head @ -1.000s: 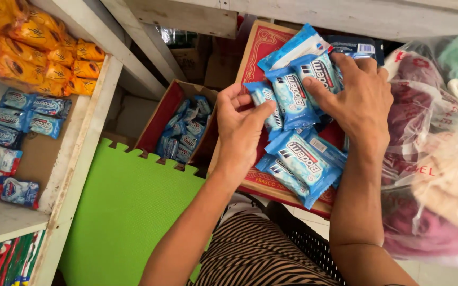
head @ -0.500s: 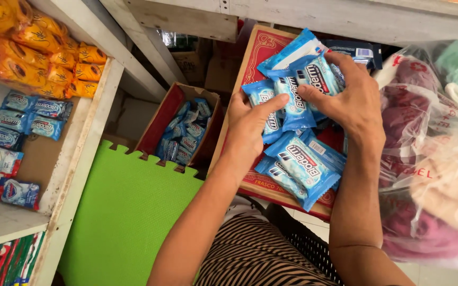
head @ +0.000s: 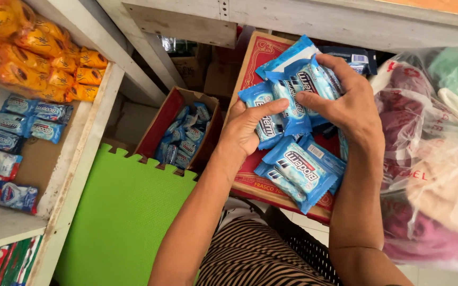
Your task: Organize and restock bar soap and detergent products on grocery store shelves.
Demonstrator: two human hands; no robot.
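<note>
Both my hands hold a bunch of light-blue soap packets (head: 287, 106) over a red carton (head: 255, 58). My left hand (head: 247, 127) grips the bunch from the left, thumb across one packet. My right hand (head: 345, 103) clasps the upper packets from the right. Two more blue packets (head: 300, 172) lie on the red carton just below my hands. An open cardboard box (head: 157, 124) to the left of my hands holds several more blue packets (head: 184, 140).
A white wooden shelf (head: 80, 153) at left carries blue packets (head: 27, 124) and orange packets (head: 38, 50). A green foam mat (head: 117, 222) lies below. Clear plastic bags of cloth (head: 436, 169) crowd the right. A white beam (head: 303, 21) runs overhead.
My hands have closed tighter around the bunch of blue packets and drawn it slightly upward; my left thumb now lies across a packet.
</note>
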